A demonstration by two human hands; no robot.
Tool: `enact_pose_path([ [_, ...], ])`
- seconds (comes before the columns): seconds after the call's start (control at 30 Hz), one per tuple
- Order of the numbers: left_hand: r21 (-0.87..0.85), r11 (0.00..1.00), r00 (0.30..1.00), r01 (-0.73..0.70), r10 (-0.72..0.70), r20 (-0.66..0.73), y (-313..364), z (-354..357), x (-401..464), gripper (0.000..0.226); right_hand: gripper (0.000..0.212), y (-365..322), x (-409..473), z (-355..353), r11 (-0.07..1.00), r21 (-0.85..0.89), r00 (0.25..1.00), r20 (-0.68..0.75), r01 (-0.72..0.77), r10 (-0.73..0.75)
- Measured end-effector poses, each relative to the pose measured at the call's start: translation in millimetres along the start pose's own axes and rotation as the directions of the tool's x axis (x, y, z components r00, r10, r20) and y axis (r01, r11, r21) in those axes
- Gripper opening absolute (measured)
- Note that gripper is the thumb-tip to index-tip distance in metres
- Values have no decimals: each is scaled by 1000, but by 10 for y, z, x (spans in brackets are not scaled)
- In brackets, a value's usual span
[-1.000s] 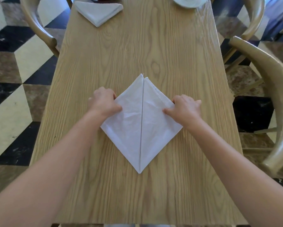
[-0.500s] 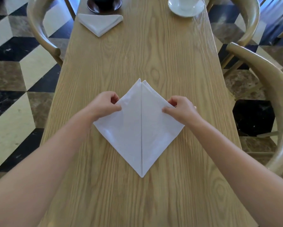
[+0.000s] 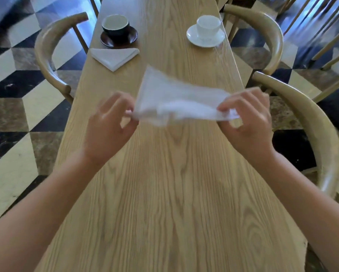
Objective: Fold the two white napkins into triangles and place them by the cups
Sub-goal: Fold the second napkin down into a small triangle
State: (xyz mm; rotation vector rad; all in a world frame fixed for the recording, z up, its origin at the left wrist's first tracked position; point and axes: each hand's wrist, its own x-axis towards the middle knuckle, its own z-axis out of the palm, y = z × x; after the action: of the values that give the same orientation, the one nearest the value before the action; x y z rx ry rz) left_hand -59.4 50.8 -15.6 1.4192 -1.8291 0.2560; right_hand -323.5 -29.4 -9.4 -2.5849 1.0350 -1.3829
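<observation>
A white napkin (image 3: 176,101) hangs blurred in the air above the middle of the wooden table (image 3: 164,193). My left hand (image 3: 109,130) pinches its left corner and my right hand (image 3: 247,122) pinches its right corner. A second white napkin (image 3: 114,56), folded into a triangle, lies at the far left in front of a dark cup (image 3: 115,26) on a brown saucer. A white cup (image 3: 208,28) on a white saucer stands at the far right with no napkin beside it.
Curved wooden chairs flank the table: one at the left (image 3: 47,48), one at the far right (image 3: 270,30), another closer on the right (image 3: 312,122). The floor has a chequered marble pattern.
The napkin lay flat as a diamond under both hands. Now both hands have lifted it off the table by its side corners, and the view has tilted up to show both cups.
</observation>
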Motion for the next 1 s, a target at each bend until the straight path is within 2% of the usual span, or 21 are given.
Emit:
enact_pose_path([
  [0.07,39,989,973,-140,130,190,1,67,-359,11,3,59,-401,-35,999,-37,985,170,23,-17],
  [0.13,18,967,846,-253,212,489,-23,123,-805,11,16,104,-885,-83,997,-68,896,443,31,2],
  [0.17,-10,965,773,-264,217,596,-23,125,-1005,14,24,115,-1120,-123,997,-68,832,555,33,10],
  [0.2,-36,968,730,-247,211,650,-23,112,-1161,21,29,115,-1314,-168,998,-61,789,614,25,17],
  [0.23,-56,975,723,-214,197,662,-38,96,-1269,27,29,100,-1453,-207,998,-57,779,626,-2,37],
  [0.27,-63,982,746,-178,177,642,-45,85,-1320,30,28,78,-1537,-230,997,-58,793,604,-49,74],
  [0.4,-6,998,902,-58,55,428,-8,173,-1130,18,26,-27,-1404,-113,965,-81,878,401,-250,261],
  [0.5,18,999,931,33,-37,364,124,382,-842,29,33,-136,-1117,184,954,-113,895,329,-279,301],
  [0.57,44,993,909,106,-115,402,274,611,-709,40,44,-248,-967,461,929,-201,853,371,-312,367],
  [0.6,83,986,874,144,-166,456,366,735,-674,46,48,-309,-923,607,910,-248,813,413,-333,410],
  [0.67,204,957,772,206,-287,568,507,983,-708,52,52,-383,-923,893,877,-324,717,508,-356,478],
  [0.77,345,899,636,269,-435,638,427,1229,-925,55,55,-296,-1097,1164,846,-408,578,618,-344,533],
  [0.83,402,877,623,263,-472,623,259,1215,-1043,63,59,-166,-1191,1173,813,-464,550,600,-353,581],
  [0.9,442,835,631,327,-541,556,129,1132,-1099,74,62,-42,-1235,1094,717,-547,526,492,-432,693],
  [1.0,469,790,611,395,-607,508,112,1067,-1108,80,65,44,-1204,1007,592,-644,434,411,-485,802],
])
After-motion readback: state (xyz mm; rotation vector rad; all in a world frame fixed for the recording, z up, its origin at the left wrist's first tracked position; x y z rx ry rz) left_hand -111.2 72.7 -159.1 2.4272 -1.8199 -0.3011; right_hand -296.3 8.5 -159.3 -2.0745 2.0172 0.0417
